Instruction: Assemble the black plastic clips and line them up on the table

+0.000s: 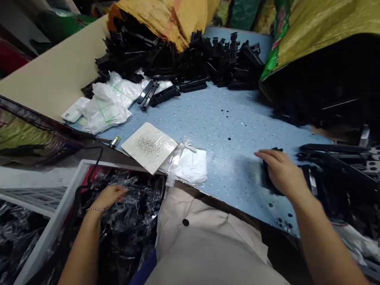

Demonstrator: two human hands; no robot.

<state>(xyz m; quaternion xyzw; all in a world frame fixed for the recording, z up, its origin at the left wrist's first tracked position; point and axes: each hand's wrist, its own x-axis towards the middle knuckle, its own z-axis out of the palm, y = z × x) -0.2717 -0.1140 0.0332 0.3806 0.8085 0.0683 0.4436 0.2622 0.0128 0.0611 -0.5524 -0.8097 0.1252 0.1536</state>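
My left hand point(110, 196) is over a white crate point(63, 209) of black parts in clear plastic bags point(127, 229). Its fingers are loosely bent and slightly blurred, with nothing visible between them. On the right of the blue table point(204, 114), my right hand point(280, 170) lies over a black plastic part point(266, 180), fingers reaching across it and hiding most of it. A stack of thin clear-white bags point(191, 166) rests at the near table edge. Beside it is a pale square board point(150, 146) with small grains on top.
Black plastic parts point(184, 63) spill from an orange sack point(175, 16) at the back. A yellow sack point(332, 35) stands open at right, near more black pieces point(332, 190). Crumpled white bags point(109, 103) and a white device point(75, 109) lie at left.
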